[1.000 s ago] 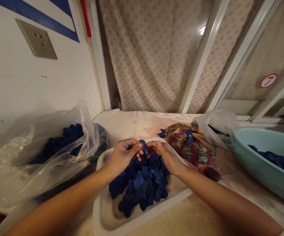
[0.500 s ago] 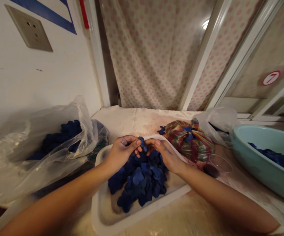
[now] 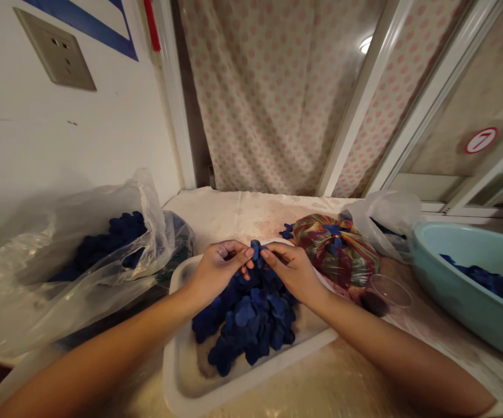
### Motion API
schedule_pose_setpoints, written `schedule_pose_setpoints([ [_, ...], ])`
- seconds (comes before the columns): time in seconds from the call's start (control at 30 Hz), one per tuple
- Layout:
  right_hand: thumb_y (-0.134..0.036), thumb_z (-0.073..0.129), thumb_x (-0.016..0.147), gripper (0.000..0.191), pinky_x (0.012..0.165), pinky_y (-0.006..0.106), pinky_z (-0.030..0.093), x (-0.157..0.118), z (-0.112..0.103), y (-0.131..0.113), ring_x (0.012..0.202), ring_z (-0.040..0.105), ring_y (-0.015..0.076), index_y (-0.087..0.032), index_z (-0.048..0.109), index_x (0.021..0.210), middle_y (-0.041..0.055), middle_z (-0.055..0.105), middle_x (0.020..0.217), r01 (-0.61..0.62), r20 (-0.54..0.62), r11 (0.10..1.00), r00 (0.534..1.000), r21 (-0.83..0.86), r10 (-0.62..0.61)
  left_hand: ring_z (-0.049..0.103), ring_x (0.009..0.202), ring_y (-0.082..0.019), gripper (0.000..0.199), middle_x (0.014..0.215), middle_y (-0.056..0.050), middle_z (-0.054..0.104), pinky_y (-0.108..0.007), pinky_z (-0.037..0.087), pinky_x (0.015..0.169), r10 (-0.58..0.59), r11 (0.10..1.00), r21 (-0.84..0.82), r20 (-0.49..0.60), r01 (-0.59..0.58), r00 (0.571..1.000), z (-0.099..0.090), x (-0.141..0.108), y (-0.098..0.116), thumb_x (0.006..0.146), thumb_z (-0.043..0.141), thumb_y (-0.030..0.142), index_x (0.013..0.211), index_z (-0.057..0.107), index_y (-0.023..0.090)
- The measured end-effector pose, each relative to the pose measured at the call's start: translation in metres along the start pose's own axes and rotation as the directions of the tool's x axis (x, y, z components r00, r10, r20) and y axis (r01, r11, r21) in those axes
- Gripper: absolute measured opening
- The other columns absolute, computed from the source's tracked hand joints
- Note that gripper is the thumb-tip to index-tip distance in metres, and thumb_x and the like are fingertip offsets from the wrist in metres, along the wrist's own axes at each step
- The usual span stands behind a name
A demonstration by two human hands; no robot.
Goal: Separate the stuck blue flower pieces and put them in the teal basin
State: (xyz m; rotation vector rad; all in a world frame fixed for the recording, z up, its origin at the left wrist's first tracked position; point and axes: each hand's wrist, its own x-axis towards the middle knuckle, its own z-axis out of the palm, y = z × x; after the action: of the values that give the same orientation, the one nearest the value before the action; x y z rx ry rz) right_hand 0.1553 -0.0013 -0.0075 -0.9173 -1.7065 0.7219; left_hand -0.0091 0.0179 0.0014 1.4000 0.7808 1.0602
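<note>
My left hand (image 3: pixel 219 273) and my right hand (image 3: pixel 291 271) meet above a white tray (image 3: pixel 177 371), their fingertips pinching a small dark blue petal-shaped piece (image 3: pixel 256 251) from both sides. That piece stands at the top of a heaped pile of similar blue pieces (image 3: pixel 245 328) on the tray. Both hands rest just over the pile. The pinched piece's lower end is hidden behind my fingers. I cannot tell whether it is joined to the pile.
A clear plastic bag (image 3: pixel 20 278) with blue pieces lies left of the tray. Behind to the right sit a plastic-wrapped multicoloured bundle (image 3: pixel 338 258) and a clear cup (image 3: pixel 386 293). A pale teal basin (image 3: pixel 451 284) holding blue pieces stands at the right. A wall rises behind.
The view has tilted slightly. The blue piece now stands more upright between my fingertips, and my hands sit a little further apart above the pile.
</note>
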Motion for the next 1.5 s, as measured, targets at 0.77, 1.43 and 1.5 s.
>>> schedule_pose_setpoints([
  [0.77,-0.038,0.067,0.073,0.019,0.058,0.024,0.043,0.006,-0.002,0.01,0.059,0.054,0.0108,-0.019,0.066,0.073,0.0006,0.063,0.068,-0.152,-0.041,0.929,0.984,0.336,0.176,0.05,0.044,-0.006,0.022,0.054,0.005,0.054,-0.018,0.043,0.046,-0.097,0.968,-0.245,-0.182,0.051,0.978,0.0,0.003,0.001,0.064,0.071,0.03,0.062,0.057,0.013],
  [1.43,-0.033,0.061,0.077,0.016,0.07,0.027,0.039,0.0,0.0,-0.005,0.074,0.05,0.0138,-0.019,0.054,0.073,0.0009,0.053,0.075,0.085,-0.074,0.981,0.992,-0.173,-0.099,0.049,0.044,-0.007,0.022,0.048,0.004,0.052,-0.019,0.037,0.048,0.152,0.964,0.231,-0.071,-0.132,0.986,0.003,-0.008,0.001,0.075,0.06,0.029,0.062,0.052,0.014],
  [1.5,-0.029,0.056,0.081,0.016,0.069,0.027,0.039,0.001,0.0,-0.003,0.072,0.049,0.0134,-0.019,0.052,0.07,0.0007,0.052,0.072,0.094,-0.092,0.978,0.989,-0.188,-0.112,0.049,0.043,-0.007,0.022,0.048,0.005,0.052,-0.019,0.037,0.047,0.145,0.967,0.219,-0.068,-0.127,0.987,0.003,-0.008,0.001,0.075,0.06,0.03,0.062,0.052,0.014],
])
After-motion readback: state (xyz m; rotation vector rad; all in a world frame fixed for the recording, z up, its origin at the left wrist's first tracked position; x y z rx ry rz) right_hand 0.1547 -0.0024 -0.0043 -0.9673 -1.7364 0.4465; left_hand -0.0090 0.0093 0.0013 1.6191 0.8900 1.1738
